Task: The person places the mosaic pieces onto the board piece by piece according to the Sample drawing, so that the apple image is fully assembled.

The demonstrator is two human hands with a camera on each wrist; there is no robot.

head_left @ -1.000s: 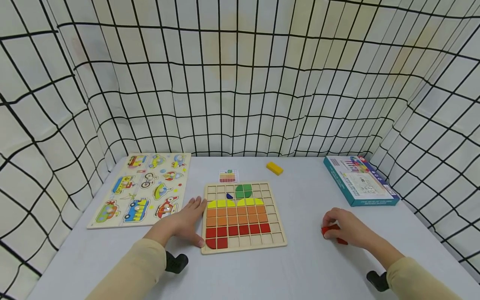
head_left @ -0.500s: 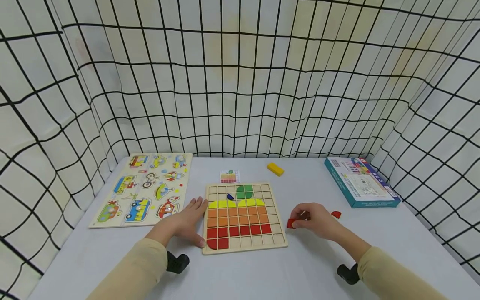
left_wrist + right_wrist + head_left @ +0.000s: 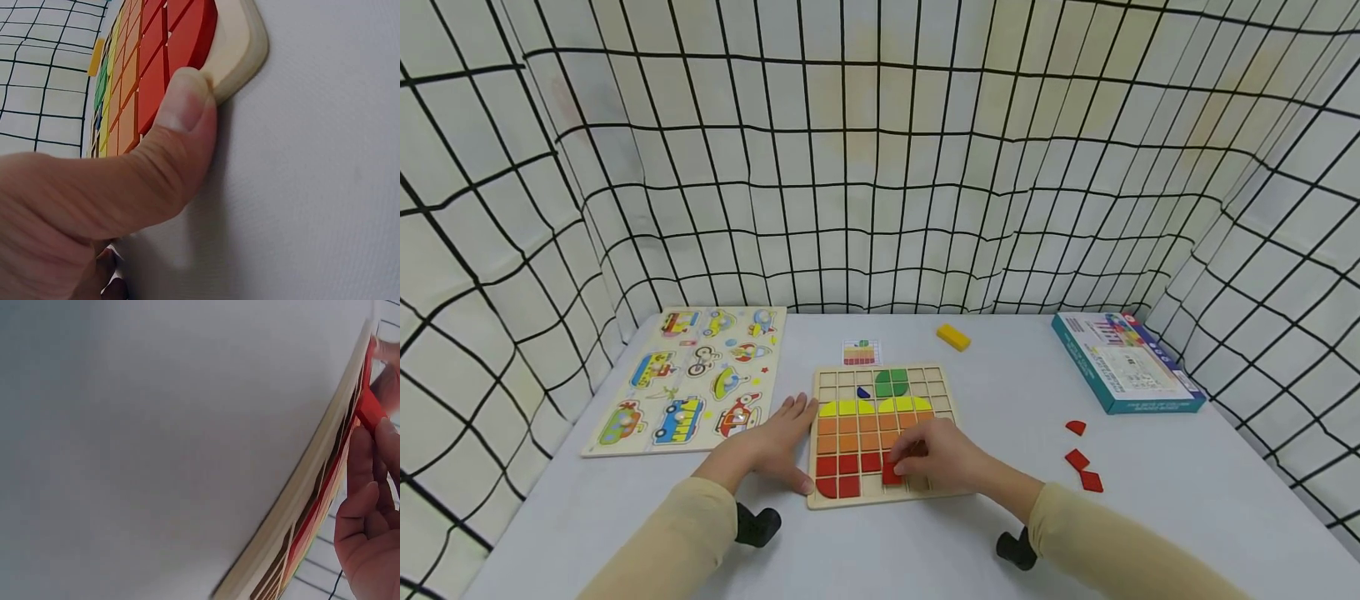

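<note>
A wooden grid board (image 3: 865, 502) lies mid-table, partly filled with red, orange, yellow and green tiles and one small dark blue piece. My right hand (image 3: 943, 454) is over its lower right part and pinches a red square tile (image 3: 891, 477) at the bottom row. In the right wrist view this red tile (image 3: 371, 411) tilts against the board, between thumb and fingers. My left hand (image 3: 775, 442) rests at the board's left side with fingers spread. Its thumb (image 3: 184, 103) presses on the lower left corner, beside a rounded red tile (image 3: 195, 37).
Three loose red pieces (image 3: 1077, 459) lie to the right. Behind the board are a small picture card (image 3: 861, 352) and a yellow block (image 3: 953, 337). A vehicle puzzle board (image 3: 700, 387) lies at the left, a teal box (image 3: 1127, 362) at the right. Black netting (image 3: 880, 183) surrounds the table.
My right hand has moved left from the loose red pieces to the board, carrying a red tile. Several red pieces it had covered now show. The left hand stays in place.
</note>
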